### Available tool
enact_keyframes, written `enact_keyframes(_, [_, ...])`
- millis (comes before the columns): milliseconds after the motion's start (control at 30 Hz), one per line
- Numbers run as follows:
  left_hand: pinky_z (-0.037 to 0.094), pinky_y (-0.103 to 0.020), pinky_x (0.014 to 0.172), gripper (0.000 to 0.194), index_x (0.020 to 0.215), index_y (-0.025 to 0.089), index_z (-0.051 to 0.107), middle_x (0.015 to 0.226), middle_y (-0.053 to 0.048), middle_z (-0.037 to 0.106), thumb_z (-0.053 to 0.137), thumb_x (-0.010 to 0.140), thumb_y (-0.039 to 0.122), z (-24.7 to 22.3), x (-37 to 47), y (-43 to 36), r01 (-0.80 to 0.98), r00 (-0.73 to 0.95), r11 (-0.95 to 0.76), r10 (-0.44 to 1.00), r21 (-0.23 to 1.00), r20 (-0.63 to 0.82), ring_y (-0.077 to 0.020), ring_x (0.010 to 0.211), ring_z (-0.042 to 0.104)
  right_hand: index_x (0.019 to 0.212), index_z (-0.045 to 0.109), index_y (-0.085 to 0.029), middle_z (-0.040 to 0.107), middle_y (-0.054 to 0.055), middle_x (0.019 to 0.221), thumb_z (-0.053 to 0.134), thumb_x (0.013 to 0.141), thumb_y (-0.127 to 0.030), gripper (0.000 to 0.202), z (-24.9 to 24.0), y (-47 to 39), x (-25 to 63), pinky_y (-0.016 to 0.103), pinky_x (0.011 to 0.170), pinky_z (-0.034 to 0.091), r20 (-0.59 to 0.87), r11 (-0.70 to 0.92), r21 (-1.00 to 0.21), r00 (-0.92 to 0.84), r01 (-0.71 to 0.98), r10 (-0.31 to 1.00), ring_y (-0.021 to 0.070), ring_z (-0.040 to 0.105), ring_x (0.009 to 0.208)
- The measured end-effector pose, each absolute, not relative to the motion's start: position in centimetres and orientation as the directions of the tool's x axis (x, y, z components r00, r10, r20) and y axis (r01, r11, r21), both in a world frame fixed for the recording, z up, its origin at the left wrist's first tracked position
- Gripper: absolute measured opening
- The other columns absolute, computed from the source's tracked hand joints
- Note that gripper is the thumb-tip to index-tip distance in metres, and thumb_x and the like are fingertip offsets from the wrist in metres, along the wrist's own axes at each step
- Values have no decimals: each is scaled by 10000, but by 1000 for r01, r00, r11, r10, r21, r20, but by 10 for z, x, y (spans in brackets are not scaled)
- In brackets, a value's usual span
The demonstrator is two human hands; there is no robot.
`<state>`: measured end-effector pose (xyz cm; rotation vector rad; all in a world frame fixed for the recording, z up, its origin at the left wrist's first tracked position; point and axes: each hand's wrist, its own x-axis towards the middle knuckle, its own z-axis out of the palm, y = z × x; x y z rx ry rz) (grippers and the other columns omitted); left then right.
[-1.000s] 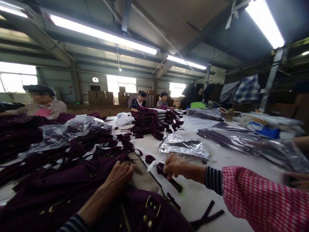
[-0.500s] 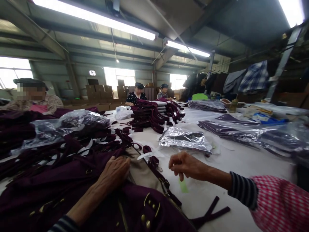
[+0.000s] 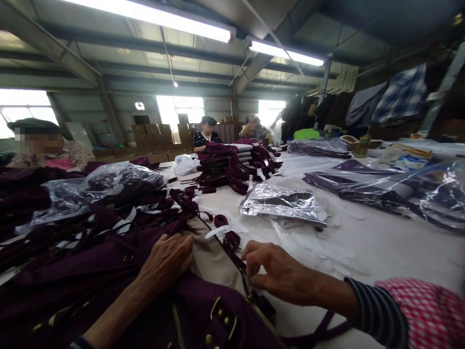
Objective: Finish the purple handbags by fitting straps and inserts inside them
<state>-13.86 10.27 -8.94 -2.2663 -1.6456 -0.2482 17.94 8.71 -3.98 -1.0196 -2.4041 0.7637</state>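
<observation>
A dark purple bag [image 3: 127, 286] with brass-coloured fittings and a zipper [image 3: 265, 320] lies before me, its beige lining [image 3: 214, 261] exposed. On the bag's opening, my left hand [image 3: 169, 257] is closed with curled fingers holding the purple fabric; its fingertips are partly hidden. My right hand [image 3: 278, 271] is at the bag's right edge, by the zipper and a dark strap. Its fingers are bent together, and whatever lies between them is hidden. Just beyond sits a coiled purple strap [image 3: 230, 237] with a white wrap [image 3: 218, 231].
A clear plastic packet [image 3: 283, 203] lies past my right hand on the white table [image 3: 392, 242]. Bagged purple pieces [image 3: 356, 184] sit at right. A stack of purple bags [image 3: 236, 167] stands mid-table. Clear plastic [image 3: 109, 177] covers items at left. Several people [image 3: 207, 135] work across the table.
My right hand has moved left and slightly down to the bag's edge. The yellow-green strip below it is no longer visible. My left hand stays on the bag. The view has shifted slightly.
</observation>
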Motion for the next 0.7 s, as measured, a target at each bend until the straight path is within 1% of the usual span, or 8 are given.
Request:
enact_keyframes(67, [354,-419,1039,143,994,222,602,989,-62,668,486,911,240,-89,-137,101,946,322,-286,879,-150,352,-227,972,605,709,651,-172,683,30,1090,594,705,-8,173,-50,91,172,243,740,440,181,674,-511,-700,534,691,155,634,836])
enact_keyframes(167, [364,-399,1007,125,964,219,596,952,-53,657,481,913,228,-86,-136,101,943,332,-296,878,-154,346,-220,947,603,696,646,-155,670,35,907,575,701,1,172,-62,112,167,247,702,429,239,701,-444,-680,559,693,151,610,777])
enact_keyframes(267, [367,-408,965,128,952,210,586,932,-58,645,462,923,207,-82,-133,101,937,344,-302,883,-173,319,-221,921,596,625,648,-138,657,36,846,593,678,-3,155,-65,141,165,232,657,450,312,594,-613,-531,522,788,130,598,717])
enact_keyframes(367, [364,-418,928,142,926,204,575,909,-51,630,436,924,176,-75,-128,99,934,355,-320,889,-163,290,-215,883,589,629,661,-123,658,79,1067,640,705,-106,80,-63,155,160,203,479,442,272,452,-807,-441,379,855,106,591,630])
enact_keyframes(433, [366,-417,912,141,888,201,566,883,-41,623,436,912,153,-70,-124,95,931,365,-340,887,-135,283,-211,863,587,655,665,-125,637,84,1130,652,734,-161,88,-61,153,153,190,407,416,282,444,-848,-463,289,840,98,586,603])
enact_keyframes(567, [375,-414,883,103,863,198,554,857,-33,625,471,898,149,-63,-120,91,930,365,-358,880,-80,305,-220,857,593,673,668,-147,671,38,1029,642,742,-67,108,-57,139,135,194,574,466,358,614,-755,-638,232,681,112,621,724])
enact_keyframes(633, [377,-410,879,78,874,201,553,871,-32,631,490,903,166,-63,-121,92,934,353,-350,881,-68,314,-224,873,596,658,659,-152,685,11,898,634,697,16,174,-55,136,128,208,669,459,323,678,-687,-727,261,606,123,625,771])
enact_keyframes(700, [375,-411,883,67,889,203,555,890,-33,638,497,910,177,-65,-121,92,937,344,-343,883,-61,321,-227,889,598,641,645,-151,672,-11,786,630,652,63,215,-52,137,123,215,683,436,249,703,-633,-775,323,580,122,613,741])
